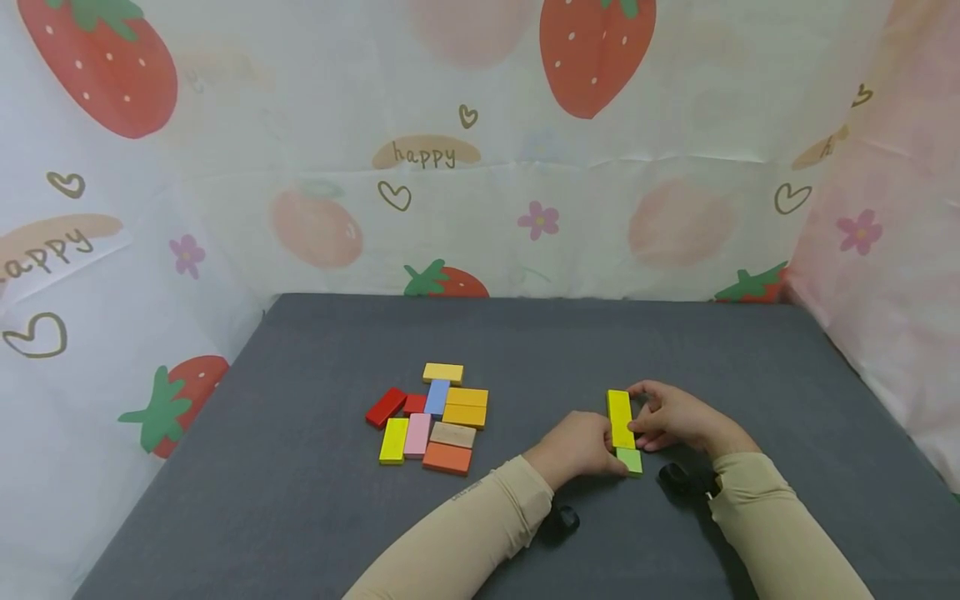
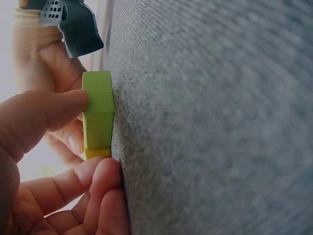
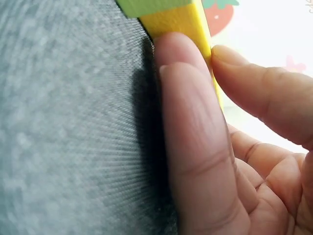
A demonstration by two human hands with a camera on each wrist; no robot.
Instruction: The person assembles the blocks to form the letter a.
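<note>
Right of the table's middle, a long yellow block [image 1: 619, 418] lies lengthwise away from me. A light green block [image 1: 628, 462] sits end to end with it on the near side. My left hand [image 1: 576, 446] pinches the green block, its thumb against the green face [image 2: 98, 93] and its fingertips beside the yellow end. From the other side my right hand [image 1: 678, 417] holds the yellow block [image 3: 178, 24] with thumb and fingers. The right fingers hide part of the yellow side in the right wrist view.
Left of the hands lies a loose group of flat blocks, among them a blue block [image 1: 437, 398], a pink block [image 1: 417, 435], an orange block [image 1: 447, 458] and a red block [image 1: 386, 407]. A printed curtain [image 1: 495, 192] stands around the grey tabletop [image 1: 300, 517].
</note>
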